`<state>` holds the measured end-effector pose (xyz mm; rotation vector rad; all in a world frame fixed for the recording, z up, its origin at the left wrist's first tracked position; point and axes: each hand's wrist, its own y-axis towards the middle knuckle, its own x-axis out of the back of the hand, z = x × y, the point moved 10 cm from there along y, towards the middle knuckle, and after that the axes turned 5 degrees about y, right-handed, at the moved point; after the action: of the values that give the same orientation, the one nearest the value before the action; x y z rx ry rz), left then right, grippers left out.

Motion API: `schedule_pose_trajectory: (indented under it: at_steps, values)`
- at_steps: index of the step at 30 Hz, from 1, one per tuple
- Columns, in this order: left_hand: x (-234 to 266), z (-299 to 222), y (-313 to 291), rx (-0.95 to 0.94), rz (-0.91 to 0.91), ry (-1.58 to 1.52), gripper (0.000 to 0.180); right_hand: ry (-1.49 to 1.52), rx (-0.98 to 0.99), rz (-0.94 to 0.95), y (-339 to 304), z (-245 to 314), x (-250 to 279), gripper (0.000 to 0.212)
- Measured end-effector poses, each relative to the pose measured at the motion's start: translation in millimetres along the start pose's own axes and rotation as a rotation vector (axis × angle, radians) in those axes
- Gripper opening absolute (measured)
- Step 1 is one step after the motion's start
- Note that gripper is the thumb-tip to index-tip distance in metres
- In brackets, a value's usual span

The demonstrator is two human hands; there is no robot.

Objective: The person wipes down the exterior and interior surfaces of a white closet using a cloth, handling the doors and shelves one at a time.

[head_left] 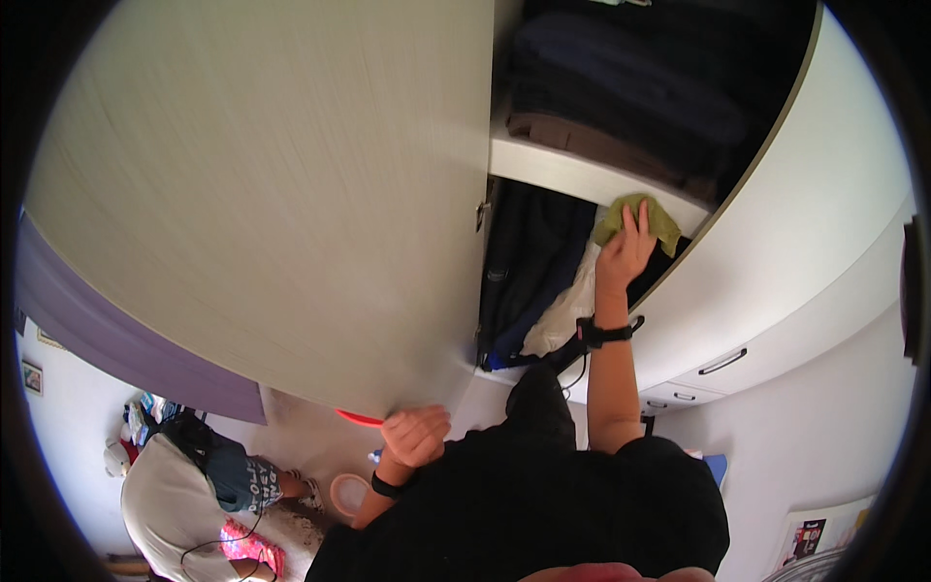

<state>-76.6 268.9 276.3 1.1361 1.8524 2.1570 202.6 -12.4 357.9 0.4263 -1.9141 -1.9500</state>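
Note:
My right hand (626, 257) reaches up into the open wardrobe and presses a green cloth (663, 222) against the front edge of a white shelf (592, 175). Two of its fingers lie stretched over the cloth. My left hand (415, 436) is low, close to the bottom edge of the pale wardrobe door (291, 194). Its fingers are curled in, and whether anything is inside them is hidden. Dark folded clothes (621, 82) fill the compartment above the shelf. Below it are dark garments (538, 252) and a white garment (572, 306).
A second door (824, 165) curves away at the right, above a drawer with a black handle (722, 362). Behind the left door, another person (184, 504) bends over a pink item (250, 548). A red rim (359, 418) and a pale round basin (348, 493) show near my left hand.

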Motion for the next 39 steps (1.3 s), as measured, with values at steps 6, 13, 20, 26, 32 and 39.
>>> schedule_pose_trajectory:
  at_steps: [6, 13, 20, 26, 32, 39]
  values:
    - [-80.1, 17.2, -43.1, 0.185, 0.134, -0.389, 0.022, 0.758, -0.842, 0.136, -64.5, -21.2, 6.3, 0.032]
    - [-189.9, 54.5, -81.0, 0.807, 0.021, -0.845, 0.078, 1.167, -1.169, 1.132, -256.5, 88.6, 36.6, 0.025]
    - [-278.8, 17.7, -99.3, 1.015, 0.586, -1.248, 0.037, 0.715, -0.756, 1.032, -241.0, 71.2, 57.7, 0.023]
    - [-308.0, 6.4, -142.4, 1.135, 0.853, -1.202, 0.031, 0.956, -1.0, 0.962, -243.0, 22.5, 42.4, 0.026]
    - [-311.9, 17.6, -196.0, 1.366, 0.811, -1.117, 0.03, 0.067, -1.074, 0.277, -268.9, -140.0, 113.7, 0.044]
    - [-317.2, -1.6, -190.7, 1.466, 0.78, -1.084, 0.032, 0.44, -1.168, 0.55, -311.8, -152.7, 86.5, 0.031]
